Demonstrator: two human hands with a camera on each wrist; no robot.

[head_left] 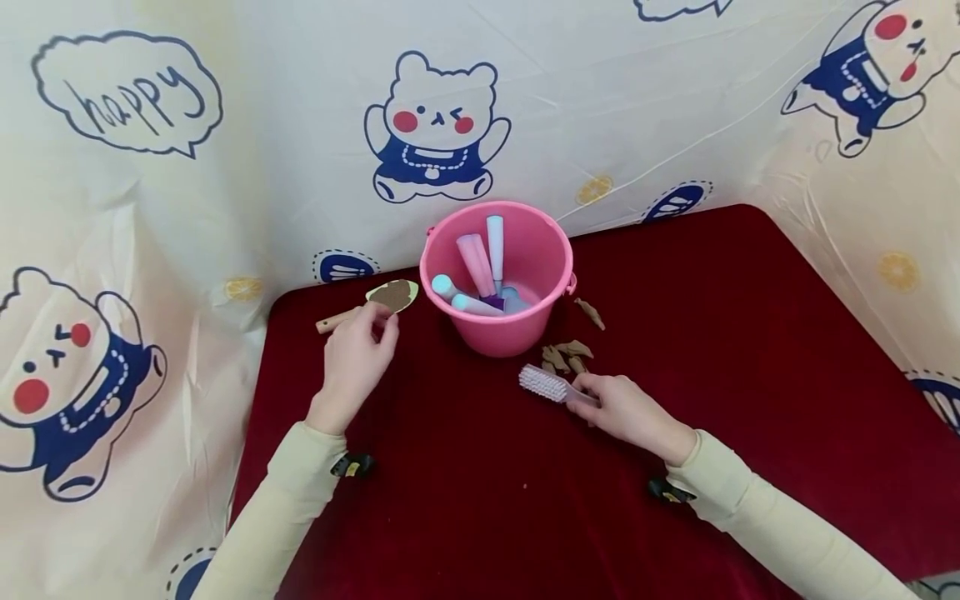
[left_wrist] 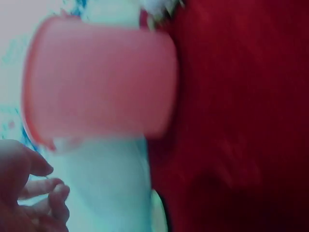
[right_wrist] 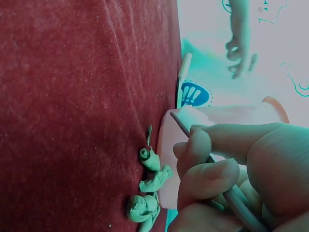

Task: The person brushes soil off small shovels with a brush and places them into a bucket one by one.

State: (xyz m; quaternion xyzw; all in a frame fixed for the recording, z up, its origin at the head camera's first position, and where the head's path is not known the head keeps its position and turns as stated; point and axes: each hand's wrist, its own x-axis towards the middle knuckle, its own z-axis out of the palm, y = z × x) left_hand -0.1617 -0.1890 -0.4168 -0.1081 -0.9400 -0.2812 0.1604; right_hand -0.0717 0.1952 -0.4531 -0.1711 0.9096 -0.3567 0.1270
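In the head view my right hand grips a scrubbing brush by its lilac handle, white bristles pointing left. The right wrist view shows its thin handle between curled fingers. Beside the brush head lie several curled brown clay-like pieces. My left hand hovers with loosely bent fingers and nothing in them. Just beyond it lies a trowel, brown on its pale leaf-shaped blade. A pink bucket stands between the hands, holding several tools with pink and pale blue handles.
Dark red velvety cloth covers the table. One more brown piece lies right of the bucket. A white curtain printed with bears hangs behind and along both sides of the table.
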